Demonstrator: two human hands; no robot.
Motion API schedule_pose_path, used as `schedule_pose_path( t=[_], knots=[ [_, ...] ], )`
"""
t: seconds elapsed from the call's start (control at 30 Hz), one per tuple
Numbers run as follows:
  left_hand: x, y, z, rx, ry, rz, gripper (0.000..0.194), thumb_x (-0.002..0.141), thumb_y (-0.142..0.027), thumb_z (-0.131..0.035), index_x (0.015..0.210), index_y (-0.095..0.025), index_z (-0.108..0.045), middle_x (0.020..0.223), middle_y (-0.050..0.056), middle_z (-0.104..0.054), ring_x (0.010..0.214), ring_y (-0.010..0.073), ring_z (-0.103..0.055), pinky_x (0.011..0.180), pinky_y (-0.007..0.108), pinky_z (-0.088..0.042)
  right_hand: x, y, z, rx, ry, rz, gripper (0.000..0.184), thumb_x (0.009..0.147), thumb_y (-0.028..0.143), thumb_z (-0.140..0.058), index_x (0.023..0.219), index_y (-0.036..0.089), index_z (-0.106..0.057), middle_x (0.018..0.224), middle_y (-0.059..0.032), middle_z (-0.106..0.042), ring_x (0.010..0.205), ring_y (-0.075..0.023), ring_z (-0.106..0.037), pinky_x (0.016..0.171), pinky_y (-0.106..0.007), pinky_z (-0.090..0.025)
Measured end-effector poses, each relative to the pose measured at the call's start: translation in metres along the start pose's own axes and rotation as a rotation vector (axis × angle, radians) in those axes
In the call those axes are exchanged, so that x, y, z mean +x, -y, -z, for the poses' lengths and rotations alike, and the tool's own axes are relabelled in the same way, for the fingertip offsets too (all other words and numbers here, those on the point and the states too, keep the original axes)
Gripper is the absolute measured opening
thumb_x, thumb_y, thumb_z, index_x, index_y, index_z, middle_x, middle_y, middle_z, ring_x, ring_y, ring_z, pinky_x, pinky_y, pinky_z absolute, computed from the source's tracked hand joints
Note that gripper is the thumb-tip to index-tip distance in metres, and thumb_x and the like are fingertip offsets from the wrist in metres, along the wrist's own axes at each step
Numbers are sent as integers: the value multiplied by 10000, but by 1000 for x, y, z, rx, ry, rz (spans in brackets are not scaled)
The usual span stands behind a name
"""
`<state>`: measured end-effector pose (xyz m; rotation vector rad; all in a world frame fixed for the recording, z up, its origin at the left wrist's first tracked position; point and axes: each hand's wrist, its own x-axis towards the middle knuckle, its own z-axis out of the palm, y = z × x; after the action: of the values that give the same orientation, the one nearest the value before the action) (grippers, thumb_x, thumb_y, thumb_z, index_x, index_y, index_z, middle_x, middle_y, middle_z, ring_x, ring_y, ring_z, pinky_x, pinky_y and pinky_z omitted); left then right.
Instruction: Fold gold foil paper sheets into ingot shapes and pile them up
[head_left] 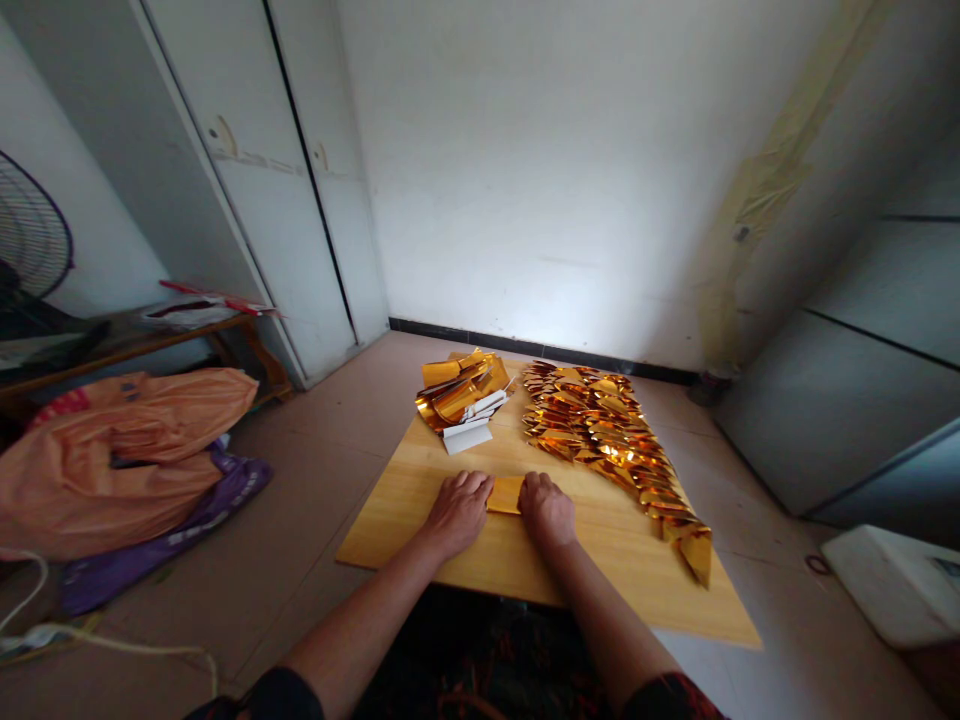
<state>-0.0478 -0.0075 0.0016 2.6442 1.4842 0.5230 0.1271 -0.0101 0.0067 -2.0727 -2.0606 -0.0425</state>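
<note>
Wall (540,180): pale, straight ahead; dark skirting (465,338) along its foot; cupboard (247,220) ahead-left, doors closed.
Board (405,520): wooden, low, right in front of the person; whatever holds it up is out of sight; tiled floor (337,430) around it.
Foil (506,495): one gold piece at the near-middle of the board, between the two hands; appears to run left-right, hand to hand; both ends covered by fingers, so full length can't be told; only the middle shows, looks flat.
Foil vs hands: neither hand clearly nearer; each is at one end, foil bridging the gap; gap is narrow.
Left hand (459,512): holding foil's left end; fingers curled in, knuckles up; thumb can't be made out.
Right hand (549,508): holding foil's right end; same curl, back of hand up; thumb hidden too.
Sheets (457,400): loose gold heap at the board's far left, just beyond left hand, not touching it; white paper (468,437) lies at the heap's near side.
Folded pieces (607,425): gold, pointed, overlapping in rows down the board's right side; right hand is the nearer one, but apart from them; nearest piece sits by the right edge.
</note>
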Motion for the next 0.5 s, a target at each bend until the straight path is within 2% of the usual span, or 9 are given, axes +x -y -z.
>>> schedule_pose_path(
  t=[0.23, 0.37, 0.43, 0.5],
  knots=[
    [0, 2, 0, -24, -25, 16, 476, 830, -110, -433, 1289, -225, -480, 1083, 75, -605, 980, 223, -504, 856, 367, -393, -1, 2, 4, -22, 6, 3, 147, 897, 199, -416, 870, 175, -559, 822, -50, -612, 698, -149, -621, 525, -217, -342],
    [-6, 4, 4, -92, -135, -26, 458, 829, -86, -424, 1240, -251, -541, 1078, 73, -600, 989, 211, -513, 869, 358, -409, -1, 2, 4, -23, 8, 4, 101, 865, 192, -462, 875, 164, -559, 820, -58, -608, 703, -144, -622, 532, -212, -354],
    [-11, 1, 10, -121, -205, -71, 405, 839, -103, -428, 1174, -259, -595, 1141, 73, -576, 1052, 215, -499, 919, 375, -394, -1, 3, 4, -22, 7, 4, 103, 865, 190, -459, 874, 161, -557, 817, -58, -607, 705, -144, -623, 533, -210, -356],
    [-16, -3, 16, -142, -175, -199, 363, 857, -167, -446, 1178, -253, -591, 1238, 67, -544, 1147, 223, -465, 998, 403, -347, -2, 3, 4, -21, 12, 4, 110, 873, 192, -448, 872, 161, -554, 813, -56, -607, 701, -148, -624, 530, -214, -354]
  ],
)
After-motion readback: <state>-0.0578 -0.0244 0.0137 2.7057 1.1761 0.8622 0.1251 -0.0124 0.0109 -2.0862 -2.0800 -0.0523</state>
